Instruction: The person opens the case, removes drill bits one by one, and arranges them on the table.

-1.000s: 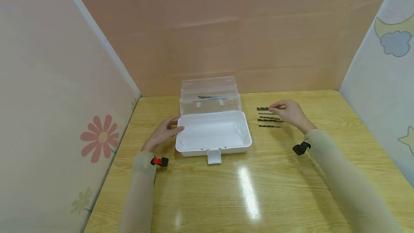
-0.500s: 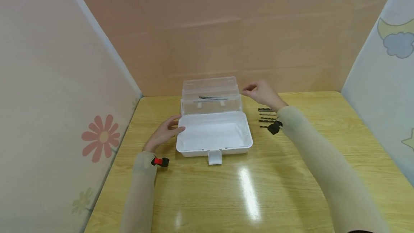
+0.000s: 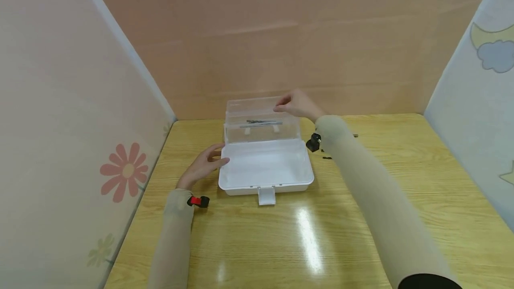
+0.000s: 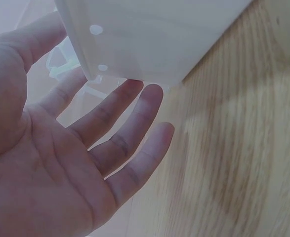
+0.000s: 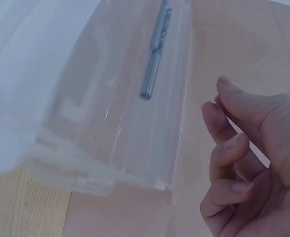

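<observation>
A white plastic storage box (image 3: pixel 266 187) stands unfolded on the table, its clear lid and tiers (image 3: pixel 237 134) leaning back behind it. Several drill bits (image 3: pixel 261 122) lie in a clear tier; the right wrist view shows two of these bits (image 5: pixel 153 69) side by side. My left hand (image 3: pixel 202 167) rests at the box's left side, thumb over the rim, the other fingers extended along the outer wall (image 4: pixel 130 47). Above the clear tiers hovers my right hand (image 3: pixel 298 103). Its thumb and index finger come close together with nothing visible between them, the other fingers loosely curled.
More drill bits (image 3: pixel 327 158) lie on the wooden table (image 3: pixel 241 240) to the right of the box, mostly hidden under the right sleeve (image 3: pixel 365 191). A brown backdrop (image 3: pixel 257 48) rises behind, with pale walls (image 3: pixel 72 115) at both sides.
My right hand has left the row of drill bits on the table and moved left and back, over the box's clear tiers. The left hand stays at the box's side.
</observation>
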Tool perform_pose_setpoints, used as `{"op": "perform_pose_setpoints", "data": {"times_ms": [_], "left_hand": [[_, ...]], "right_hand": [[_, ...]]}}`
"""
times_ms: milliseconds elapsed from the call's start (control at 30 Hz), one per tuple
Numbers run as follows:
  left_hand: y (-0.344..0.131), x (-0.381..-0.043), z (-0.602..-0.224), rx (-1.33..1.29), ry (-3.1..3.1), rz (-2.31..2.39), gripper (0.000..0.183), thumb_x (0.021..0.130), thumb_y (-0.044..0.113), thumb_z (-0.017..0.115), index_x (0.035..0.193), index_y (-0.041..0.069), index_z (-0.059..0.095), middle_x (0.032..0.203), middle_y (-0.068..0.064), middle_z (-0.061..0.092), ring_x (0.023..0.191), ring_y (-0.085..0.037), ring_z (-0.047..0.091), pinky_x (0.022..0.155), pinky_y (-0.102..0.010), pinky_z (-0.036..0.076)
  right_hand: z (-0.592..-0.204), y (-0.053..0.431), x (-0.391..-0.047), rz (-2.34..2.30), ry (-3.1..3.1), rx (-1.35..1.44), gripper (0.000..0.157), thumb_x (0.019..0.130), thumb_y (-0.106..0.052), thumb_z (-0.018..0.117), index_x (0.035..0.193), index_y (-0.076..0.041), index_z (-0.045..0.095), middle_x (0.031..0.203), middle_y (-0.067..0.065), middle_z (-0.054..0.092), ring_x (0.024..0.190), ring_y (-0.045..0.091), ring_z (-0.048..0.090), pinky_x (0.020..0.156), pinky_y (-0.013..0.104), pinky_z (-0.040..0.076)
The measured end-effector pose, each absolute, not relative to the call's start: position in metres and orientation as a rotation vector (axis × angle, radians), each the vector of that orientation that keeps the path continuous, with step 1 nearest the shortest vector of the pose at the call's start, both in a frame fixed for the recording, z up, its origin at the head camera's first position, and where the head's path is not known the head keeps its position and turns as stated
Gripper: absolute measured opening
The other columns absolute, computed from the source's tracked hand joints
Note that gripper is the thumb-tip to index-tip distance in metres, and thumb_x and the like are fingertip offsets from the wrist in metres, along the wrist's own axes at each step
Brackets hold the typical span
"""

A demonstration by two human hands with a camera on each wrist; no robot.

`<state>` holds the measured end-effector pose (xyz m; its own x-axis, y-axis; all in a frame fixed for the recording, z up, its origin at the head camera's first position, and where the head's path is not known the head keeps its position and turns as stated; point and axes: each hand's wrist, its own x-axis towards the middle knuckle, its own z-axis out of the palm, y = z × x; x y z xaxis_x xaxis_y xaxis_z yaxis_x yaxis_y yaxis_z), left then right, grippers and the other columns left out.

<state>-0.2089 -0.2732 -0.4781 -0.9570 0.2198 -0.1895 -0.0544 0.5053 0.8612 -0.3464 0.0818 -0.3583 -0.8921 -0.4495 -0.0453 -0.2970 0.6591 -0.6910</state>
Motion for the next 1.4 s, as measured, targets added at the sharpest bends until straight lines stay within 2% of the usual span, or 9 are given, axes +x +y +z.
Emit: {"op": "perform_pose_setpoints", "data": {"times_ms": [233,400,533,767,1100,1400], "left_hand": [[-0.272,-0.208,-0.478,0.145,2.470,1.430,0.075,0.102,0.049,0.070,0.165,0.024,0.039,0.167,-0.017,0.043,0.147,-0.045,0.050,0.116,-0.061,0.048],[-0.271,-0.208,-0.479,0.144,2.465,1.434,0.076,0.102,0.050,0.071,0.165,0.025,0.039,0.165,-0.018,0.045,0.145,-0.045,0.051,0.116,-0.061,0.048],[-0.269,-0.209,-0.479,0.125,2.484,1.420,0.075,0.100,0.052,0.072,0.164,0.027,0.041,0.163,-0.016,0.048,0.143,-0.044,0.052,0.115,-0.061,0.048],[-0.268,-0.208,-0.478,0.134,2.478,1.411,0.076,0.101,0.052,0.072,0.165,0.026,0.040,0.165,-0.016,0.046,0.144,-0.045,0.052,0.115,-0.062,0.048],[-0.273,-0.206,-0.477,0.150,2.460,1.441,0.075,0.103,0.047,0.071,0.166,0.024,0.038,0.166,-0.020,0.043,0.147,-0.046,0.049,0.117,-0.061,0.047],[-0.272,-0.206,-0.478,0.134,2.451,1.442,0.074,0.103,0.046,0.070,0.166,0.025,0.038,0.166,-0.020,0.043,0.145,-0.047,0.049,0.116,-0.062,0.048]], "right_hand": [[-0.363,0.062,-0.350,-0.985,2.644,-0.634,0.015,0.097,-0.017,0.080,0.104,-0.005,0.082,0.109,0.013,0.080,0.101,0.028,0.068,0.097,0.046,0.056],[-0.369,0.056,-0.352,-0.939,2.626,-0.620,0.014,0.096,-0.012,0.080,0.106,-0.002,0.080,0.111,0.015,0.079,0.102,0.028,0.068,0.098,0.046,0.056],[-0.373,0.055,-0.353,-0.921,2.620,-0.601,0.016,0.098,-0.013,0.078,0.109,-0.002,0.080,0.116,0.016,0.078,0.108,0.030,0.069,0.102,0.048,0.056],[-0.376,0.056,-0.351,-0.917,2.636,-0.573,0.016,0.103,-0.016,0.073,0.110,-0.004,0.080,0.116,0.015,0.078,0.107,0.029,0.068,0.103,0.048,0.056],[-0.382,0.047,-0.349,-0.847,2.705,-0.632,0.017,0.098,-0.022,0.080,0.107,-0.008,0.083,0.115,0.011,0.077,0.104,0.028,0.069,0.097,0.047,0.057],[-0.388,0.046,-0.349,-0.857,2.715,-0.683,0.017,0.102,-0.023,0.075,0.111,-0.011,0.083,0.120,0.008,0.076,0.108,0.027,0.068,0.099,0.046,0.058]]}}
